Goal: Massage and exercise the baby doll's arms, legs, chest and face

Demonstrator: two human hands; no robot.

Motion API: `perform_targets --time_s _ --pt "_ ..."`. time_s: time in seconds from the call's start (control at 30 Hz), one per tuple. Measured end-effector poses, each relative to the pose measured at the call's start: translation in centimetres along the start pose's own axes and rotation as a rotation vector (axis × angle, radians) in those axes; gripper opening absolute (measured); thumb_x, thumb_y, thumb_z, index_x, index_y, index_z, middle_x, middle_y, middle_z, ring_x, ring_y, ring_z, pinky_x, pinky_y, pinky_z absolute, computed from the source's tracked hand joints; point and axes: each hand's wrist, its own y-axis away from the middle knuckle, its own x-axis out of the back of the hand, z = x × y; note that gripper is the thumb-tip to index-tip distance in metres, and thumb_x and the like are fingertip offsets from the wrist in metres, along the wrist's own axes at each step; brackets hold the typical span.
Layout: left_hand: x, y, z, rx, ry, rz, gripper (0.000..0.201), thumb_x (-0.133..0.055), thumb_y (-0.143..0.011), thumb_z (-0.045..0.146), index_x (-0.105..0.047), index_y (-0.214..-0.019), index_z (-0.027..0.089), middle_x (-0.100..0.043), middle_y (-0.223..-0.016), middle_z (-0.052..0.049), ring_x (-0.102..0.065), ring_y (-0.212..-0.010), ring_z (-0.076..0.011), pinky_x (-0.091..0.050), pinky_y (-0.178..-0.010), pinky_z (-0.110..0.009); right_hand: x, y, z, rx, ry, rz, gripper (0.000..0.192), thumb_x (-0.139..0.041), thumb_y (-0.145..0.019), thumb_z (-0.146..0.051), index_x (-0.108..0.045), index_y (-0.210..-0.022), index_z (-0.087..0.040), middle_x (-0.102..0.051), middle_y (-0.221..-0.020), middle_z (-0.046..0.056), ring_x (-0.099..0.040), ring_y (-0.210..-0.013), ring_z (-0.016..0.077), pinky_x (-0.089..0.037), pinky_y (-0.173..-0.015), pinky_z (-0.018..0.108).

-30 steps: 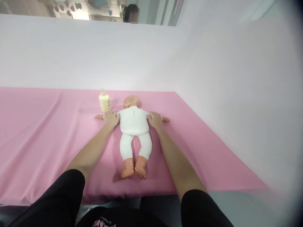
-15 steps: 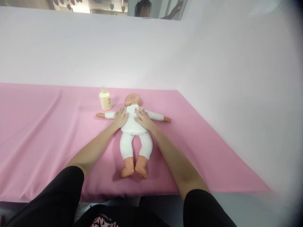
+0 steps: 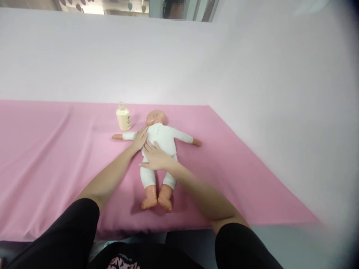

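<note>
A baby doll (image 3: pixel 165 138) with a white body and tan head, hands and feet lies stretched out, arms spread, feet toward me. My left hand (image 3: pixel 140 139) rests flat along the left side of its chest, near the shoulder, fingers extended. Across the lower belly and hip on the left lies my right hand (image 3: pixel 155 156), palm down with the fingers out and the thumb apart. Neither hand grips anything. Beyond the doll's left-hand arm in the view stands a pale yellow pump bottle (image 3: pixel 123 118).
The doll lies on a table with a pink cover (image 3: pixel 70 157), which shows soft creases at the left. A white wall (image 3: pixel 112 59) rises behind it, and another white surface (image 3: pixel 294 112) borders the right side. A reflective strip (image 3: pixel 126 8) runs along the top.
My right hand has moved from the right side of the doll's chest down and left to its lower belly. My left hand stays by the chest, shifted slightly outward.
</note>
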Motion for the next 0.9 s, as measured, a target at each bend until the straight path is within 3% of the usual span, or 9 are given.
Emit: perform_targets --time_s 0.1,0.23,0.33,0.47,0.53,0.63,0.73,0.8,0.9 --pt "-0.1 -0.2 -0.1 0.010 -0.039 -0.020 0.059 -0.032 -0.108 0.039 -0.038 -0.163 0.019 -0.036 -0.172 -0.011 -0.029 -0.162 -0.0245 -0.016 -0.134 -0.050 -0.3 0.8 -2.5 -0.007 0.045 0.013 0.088 -0.060 -0.094 -0.063 -0.044 -0.160 -0.007 -0.036 -0.167 0.027 -0.027 -0.161 0.0439 -0.019 -0.131 0.067" --pt "-0.2 -0.4 0.0 0.018 -0.103 -0.019 0.061 -0.036 -0.106 0.040 -0.037 -0.163 0.018 -0.036 -0.171 -0.012 -0.029 -0.162 -0.0282 -0.017 -0.133 -0.055 -1.1 1.6 -6.2 0.348 0.061 -0.107 0.079 -0.062 -0.095 -0.065 -0.055 -0.153 -0.012 -0.050 -0.161 0.022 -0.051 -0.148 0.0378 -0.042 -0.124 0.053" --pt "-0.2 -0.3 0.2 0.010 -0.139 -0.020 0.061 -0.035 -0.106 0.039 -0.036 -0.163 0.018 -0.036 -0.171 -0.012 -0.030 -0.162 -0.0289 -0.019 -0.133 -0.057 -1.3 1.7 -7.4 0.406 0.025 -0.066 0.082 -0.071 -0.088 -0.067 -0.061 -0.148 -0.011 -0.058 -0.154 0.022 -0.060 -0.140 0.0376 -0.051 -0.117 0.046" --pt "-0.2 -0.1 0.2 -0.006 -0.175 -0.034 0.062 -0.035 -0.106 0.038 -0.033 -0.165 0.018 -0.034 -0.172 -0.011 -0.028 -0.162 -0.0292 -0.021 -0.133 -0.056 0.3 0.8 -5.1 0.522 -0.384 -0.039 0.035 -0.070 -0.096 -0.044 -0.077 -0.128 -0.032 -0.076 -0.133 0.002 -0.072 -0.124 0.0234 -0.054 -0.113 0.032" --pt "-0.2 0.0 0.1 -0.010 -0.202 -0.049 0.063 -0.036 -0.105 0.034 -0.031 -0.166 0.016 -0.032 -0.173 -0.012 -0.026 -0.163 -0.0298 -0.020 -0.133 -0.055 1.3 0.0 -2.3 0.530 -0.548 0.031 0.036 -0.052 -0.106 -0.039 -0.074 -0.132 -0.027 -0.072 -0.141 0.002 -0.067 -0.133 0.0194 -0.052 -0.117 0.033" --pt "-0.2 0.1 0.2 -0.019 -0.233 -0.074 0.066 -0.039 -0.102 0.027 -0.029 -0.166 0.014 -0.029 -0.174 -0.013 -0.022 -0.164 -0.0307 -0.016 -0.134 -0.054 1.6 -1.1 3.1 0.369 -0.552 0.372 0.041 -0.047 -0.107 -0.043 -0.072 -0.133 -0.024 -0.069 -0.144 0.007 -0.059 -0.142 0.0213 -0.037 -0.129 0.044" --pt "0.1 0.3 1.2 -0.010 -0.265 -0.084 0.071 -0.041 -0.098 0.022 -0.028 -0.167 0.013 -0.027 -0.175 -0.014 -0.023 -0.164 -0.0331 -0.016 -0.132 -0.059 -0.2 -1.7 8.2 0.000 -0.564 0.624 0.055 -0.047 -0.103 -0.052 -0.068 -0.139 -0.016 -0.059 -0.155 0.014 -0.046 -0.153 0.0264 -0.026 -0.134 0.048" --pt "0.5 0.6 2.4 -0.100 -0.298 -0.114 0.074 -0.041 -0.093 0.017 -0.031 -0.166 0.016 -0.027 -0.175 -0.013 -0.022 -0.164 -0.0331 -0.015 -0.131 -0.062 -1.8 -1.8 10.8 -0.242 -0.684 0.680 0.063 -0.041 -0.103 -0.058 -0.062 -0.146 -0.016 -0.055 -0.159 0.013 -0.045 -0.154 0.0243 -0.028 -0.134 0.046" --pt "0.7 1.7 4.9 -0.372 -0.307 -0.266 0.068 -0.040 -0.092 0.015 -0.046 -0.159 0.021 -0.039 -0.170 -0.010 -0.027 -0.162 -0.0300 -0.012 -0.131 -0.065 -3.5 -1.7 12.8 -0.357 -0.831 0.697 0.070 -0.034 -0.103 -0.064 -0.057 -0.151 -0.019 -0.052 -0.162 0.010 -0.044 -0.155 0.0228 -0.027 -0.135 0.044"
